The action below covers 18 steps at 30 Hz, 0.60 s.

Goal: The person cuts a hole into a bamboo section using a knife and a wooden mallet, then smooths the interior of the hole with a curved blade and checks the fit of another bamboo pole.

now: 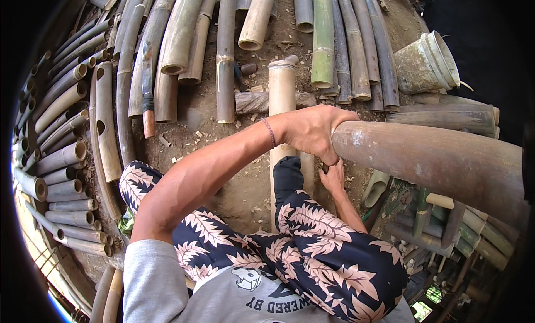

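My left arm reaches across to the right, and my left hand (313, 130) is wrapped round the near-left end of a thick brown bamboo pole (429, 158). The pole slants off toward the right rim. Just below that hand, my right hand (333, 178) is closed with its fingers curled; what it grips is hidden. A pale bamboo pole (281, 89) runs lengthwise in front of me, crossing over a short dark log (251, 103). My foot in a black sock (287, 178) rests against the pale pole.
Bamboo poles (189, 27) fan out across the far ground, one of them green (322, 39). A machete (147, 89) with a wooden handle lies on poles at left. More cut bamboo (69, 156) is stacked left. A dirty white bucket (426, 64) lies tipped at far right.
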Motion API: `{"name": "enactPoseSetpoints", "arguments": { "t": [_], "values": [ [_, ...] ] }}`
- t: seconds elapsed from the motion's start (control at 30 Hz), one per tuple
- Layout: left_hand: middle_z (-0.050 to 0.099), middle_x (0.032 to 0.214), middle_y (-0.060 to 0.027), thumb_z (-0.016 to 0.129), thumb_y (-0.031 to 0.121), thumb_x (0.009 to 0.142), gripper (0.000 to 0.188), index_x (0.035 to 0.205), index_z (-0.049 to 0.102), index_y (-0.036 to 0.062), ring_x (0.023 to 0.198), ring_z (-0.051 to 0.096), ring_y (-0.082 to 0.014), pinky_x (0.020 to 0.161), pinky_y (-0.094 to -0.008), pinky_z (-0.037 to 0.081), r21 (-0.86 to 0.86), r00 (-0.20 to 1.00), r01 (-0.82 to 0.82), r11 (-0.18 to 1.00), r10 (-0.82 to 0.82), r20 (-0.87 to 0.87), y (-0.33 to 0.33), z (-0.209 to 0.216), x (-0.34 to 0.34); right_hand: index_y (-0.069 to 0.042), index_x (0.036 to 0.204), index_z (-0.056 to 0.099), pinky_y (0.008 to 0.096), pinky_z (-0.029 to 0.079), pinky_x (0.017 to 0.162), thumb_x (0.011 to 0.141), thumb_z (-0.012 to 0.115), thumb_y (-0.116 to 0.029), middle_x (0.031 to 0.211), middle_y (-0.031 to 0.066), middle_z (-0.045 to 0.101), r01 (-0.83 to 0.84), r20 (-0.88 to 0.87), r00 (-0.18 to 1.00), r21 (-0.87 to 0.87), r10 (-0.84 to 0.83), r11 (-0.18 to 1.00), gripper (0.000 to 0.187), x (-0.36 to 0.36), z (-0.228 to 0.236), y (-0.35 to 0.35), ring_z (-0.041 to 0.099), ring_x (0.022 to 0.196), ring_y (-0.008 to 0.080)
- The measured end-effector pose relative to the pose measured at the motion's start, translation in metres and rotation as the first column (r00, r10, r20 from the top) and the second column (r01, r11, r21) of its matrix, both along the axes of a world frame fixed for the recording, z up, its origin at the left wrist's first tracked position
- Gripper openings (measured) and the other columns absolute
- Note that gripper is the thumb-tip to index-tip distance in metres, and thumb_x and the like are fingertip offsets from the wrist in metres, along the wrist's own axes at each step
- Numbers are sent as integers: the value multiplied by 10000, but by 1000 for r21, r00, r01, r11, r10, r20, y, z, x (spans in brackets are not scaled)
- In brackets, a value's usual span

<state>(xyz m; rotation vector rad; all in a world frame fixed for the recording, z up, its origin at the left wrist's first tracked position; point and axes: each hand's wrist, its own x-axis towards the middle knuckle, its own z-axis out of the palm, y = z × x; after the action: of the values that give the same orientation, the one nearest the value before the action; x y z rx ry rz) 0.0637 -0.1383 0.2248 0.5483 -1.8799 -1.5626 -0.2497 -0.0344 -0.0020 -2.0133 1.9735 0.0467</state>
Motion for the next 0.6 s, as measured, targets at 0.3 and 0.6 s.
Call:
{"name": "enactPoseSetpoints", "arguments": {
  "t": [0.3,0.6],
  "values": [
    [669,1028,-151,770,107,593,589,1141,591,-15,977,655,-256,882,-370,518,-16,998,-66,998,67,21,3,-8,1,14,1326,501,388,475,967,765,787,-179,1215,171,599,44,10,999,170,-47,984,658,-83,169,-82,587,1098,298],
    [703,969,-160,778,152,572,593,1119,625,-17,896,685,-255,807,-362,537,-47,995,-100,994,100,1,0,-6,-7,23,1226,516,268,499,765,756,609,5,990,88,597,240,673,693,124,-259,963,479,-68,145,-6,604,887,138]
  ]
}}
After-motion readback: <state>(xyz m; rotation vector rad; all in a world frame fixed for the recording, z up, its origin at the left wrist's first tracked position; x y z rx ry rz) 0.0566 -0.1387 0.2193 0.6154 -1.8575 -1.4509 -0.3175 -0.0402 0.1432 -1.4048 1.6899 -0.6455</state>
